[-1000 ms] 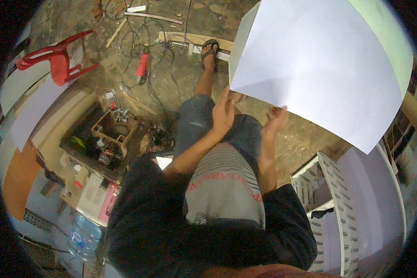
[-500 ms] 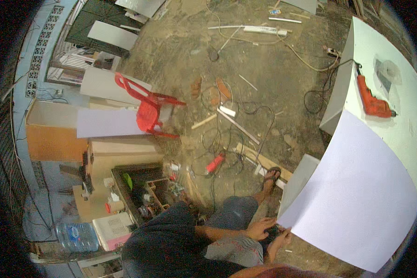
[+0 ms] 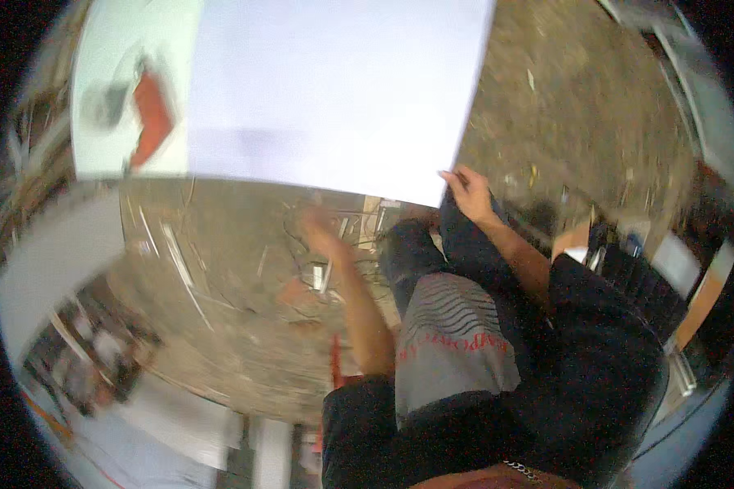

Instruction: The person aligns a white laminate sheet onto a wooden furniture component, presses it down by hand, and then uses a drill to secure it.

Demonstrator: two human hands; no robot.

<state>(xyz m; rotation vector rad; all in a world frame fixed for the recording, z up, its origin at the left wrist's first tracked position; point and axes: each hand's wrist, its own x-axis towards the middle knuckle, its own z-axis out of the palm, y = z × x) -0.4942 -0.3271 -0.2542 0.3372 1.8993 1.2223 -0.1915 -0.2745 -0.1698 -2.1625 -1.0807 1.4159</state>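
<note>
A smooth white board [image 3: 326,90] fills the upper middle of the head view, its nearest corner pointing toward me. My right hand [image 3: 470,194] is closed at that corner, thumb and fingers on the board's right edge. Just off the board's front edge is my left hand [image 3: 316,226], smeared by motion, so its fingers cannot be made out. Farther left, an orange-red power drill [image 3: 152,121] lies blurred on a pale greenish-white surface [image 3: 94,73] beside the board. A greyish, see-through item [image 3: 106,104] rests near the drill.
Beneath the left forearm, cables and strips lie on the brown floor [image 3: 245,285]. Part of a red chair [image 3: 335,359] shows beside the left elbow. Pale panels [image 3: 57,236] stand at the left, and boards [image 3: 705,297] lean at the right.
My view has swung round, so the board and drill now appear at the top instead of at the right. The left hand has moved away from the board's corner; the right hand is at it.
</note>
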